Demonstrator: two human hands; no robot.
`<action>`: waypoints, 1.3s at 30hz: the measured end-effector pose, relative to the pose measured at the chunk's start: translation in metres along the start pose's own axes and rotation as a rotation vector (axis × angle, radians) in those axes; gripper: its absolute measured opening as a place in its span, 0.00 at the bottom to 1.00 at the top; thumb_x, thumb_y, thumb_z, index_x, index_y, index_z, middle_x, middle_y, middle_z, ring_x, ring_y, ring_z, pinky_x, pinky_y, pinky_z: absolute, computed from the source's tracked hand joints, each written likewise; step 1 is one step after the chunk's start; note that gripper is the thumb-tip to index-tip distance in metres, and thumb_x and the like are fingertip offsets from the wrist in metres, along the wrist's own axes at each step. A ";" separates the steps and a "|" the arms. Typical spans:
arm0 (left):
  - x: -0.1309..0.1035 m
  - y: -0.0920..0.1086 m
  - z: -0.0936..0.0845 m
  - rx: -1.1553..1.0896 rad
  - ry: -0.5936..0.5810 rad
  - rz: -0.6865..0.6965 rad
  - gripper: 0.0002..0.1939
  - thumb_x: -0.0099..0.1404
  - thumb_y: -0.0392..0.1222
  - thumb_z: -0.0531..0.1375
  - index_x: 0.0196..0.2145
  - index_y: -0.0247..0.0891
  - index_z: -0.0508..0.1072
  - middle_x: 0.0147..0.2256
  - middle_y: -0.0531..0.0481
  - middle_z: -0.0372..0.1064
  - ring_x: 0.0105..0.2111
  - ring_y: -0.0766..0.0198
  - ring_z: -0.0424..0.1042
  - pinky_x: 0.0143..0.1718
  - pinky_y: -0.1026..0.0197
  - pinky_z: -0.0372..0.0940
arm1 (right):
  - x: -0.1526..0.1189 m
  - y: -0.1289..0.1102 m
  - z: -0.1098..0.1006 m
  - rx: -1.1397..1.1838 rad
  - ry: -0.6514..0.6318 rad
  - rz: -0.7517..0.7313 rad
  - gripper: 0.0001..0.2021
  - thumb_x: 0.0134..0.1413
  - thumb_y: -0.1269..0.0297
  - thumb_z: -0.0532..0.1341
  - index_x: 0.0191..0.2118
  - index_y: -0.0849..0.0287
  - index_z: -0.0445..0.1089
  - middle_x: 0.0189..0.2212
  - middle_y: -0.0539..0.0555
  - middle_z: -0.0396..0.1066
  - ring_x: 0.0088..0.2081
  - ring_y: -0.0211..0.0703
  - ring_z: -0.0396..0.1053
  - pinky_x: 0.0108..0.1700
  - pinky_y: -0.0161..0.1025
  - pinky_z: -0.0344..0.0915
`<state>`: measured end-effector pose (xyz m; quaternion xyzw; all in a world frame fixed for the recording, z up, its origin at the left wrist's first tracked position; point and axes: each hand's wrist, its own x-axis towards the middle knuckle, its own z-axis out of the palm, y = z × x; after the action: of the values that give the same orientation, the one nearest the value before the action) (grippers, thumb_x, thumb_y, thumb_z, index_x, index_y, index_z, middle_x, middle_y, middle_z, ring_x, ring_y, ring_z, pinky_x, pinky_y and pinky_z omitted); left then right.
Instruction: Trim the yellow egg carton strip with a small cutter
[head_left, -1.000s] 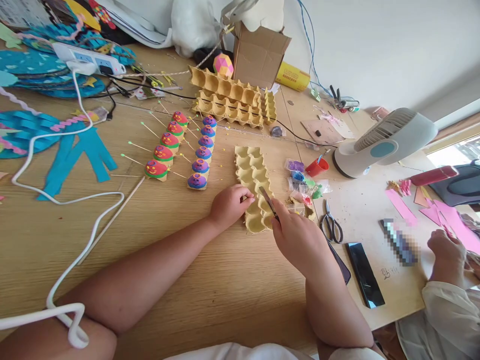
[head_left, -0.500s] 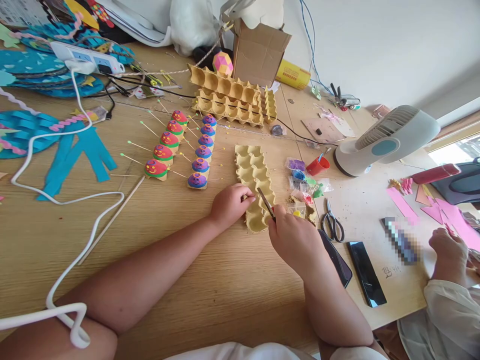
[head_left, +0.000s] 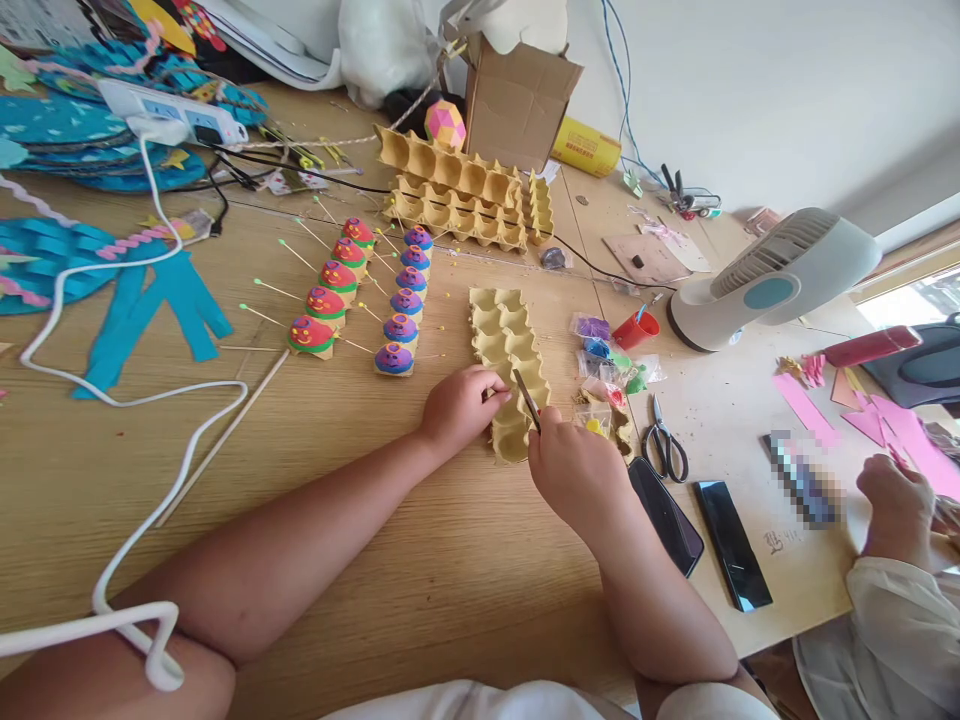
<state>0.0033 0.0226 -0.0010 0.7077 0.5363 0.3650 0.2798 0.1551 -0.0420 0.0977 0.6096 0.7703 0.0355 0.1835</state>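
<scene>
An egg carton (head_left: 501, 330) of pale yellow pulp lies lengthwise before me, its cups facing up. At its near left edge my left hand (head_left: 463, 408) is closed, thumb and fingers pinching the rim. My right hand (head_left: 577, 462) is wrapped round a tool with a thin dark metal blade (head_left: 526, 398), which slants across the near cups. Its handle is hidden in the fist, so its exact kind does not show. To the left stand a row of red-and-green painted carton cups (head_left: 327, 302) and a row of purple-and-blue ones (head_left: 400, 329), with thin sticks poking out.
Black-handled scissors (head_left: 663, 445), two dark phones (head_left: 733, 545), bags of coloured clay (head_left: 598, 348) and a red cup (head_left: 636, 328) lie to the right. More cartons (head_left: 457, 215) are behind. A white cable (head_left: 124, 405) winds along the left. Another person's hand (head_left: 896, 505) is at far right.
My right hand has shifted slightly left, and the blade has tilted a little with it. My left hand stays at the carton's edge.
</scene>
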 end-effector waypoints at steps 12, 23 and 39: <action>-0.001 -0.001 0.001 0.006 -0.003 0.006 0.05 0.64 0.42 0.62 0.32 0.41 0.76 0.36 0.51 0.75 0.36 0.61 0.72 0.35 0.61 0.62 | -0.005 -0.007 -0.004 -0.007 -0.030 0.021 0.13 0.67 0.66 0.47 0.41 0.63 0.67 0.25 0.56 0.74 0.29 0.48 0.77 0.23 0.35 0.57; 0.000 0.000 0.001 0.016 -0.009 0.000 0.05 0.64 0.42 0.62 0.31 0.41 0.76 0.35 0.51 0.75 0.35 0.61 0.72 0.34 0.61 0.61 | 0.000 -0.005 -0.006 0.017 -0.034 0.010 0.12 0.67 0.66 0.47 0.40 0.62 0.67 0.26 0.55 0.74 0.30 0.47 0.77 0.22 0.36 0.55; 0.000 0.001 0.000 0.000 -0.003 -0.004 0.04 0.64 0.41 0.62 0.32 0.41 0.76 0.36 0.53 0.75 0.36 0.62 0.72 0.36 0.62 0.62 | -0.002 -0.005 -0.005 0.012 -0.056 0.024 0.11 0.66 0.66 0.48 0.41 0.63 0.66 0.25 0.55 0.74 0.29 0.48 0.77 0.22 0.36 0.57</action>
<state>0.0042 0.0218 -0.0002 0.7073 0.5373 0.3634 0.2811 0.1489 -0.0440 0.1017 0.6208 0.7577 0.0160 0.2008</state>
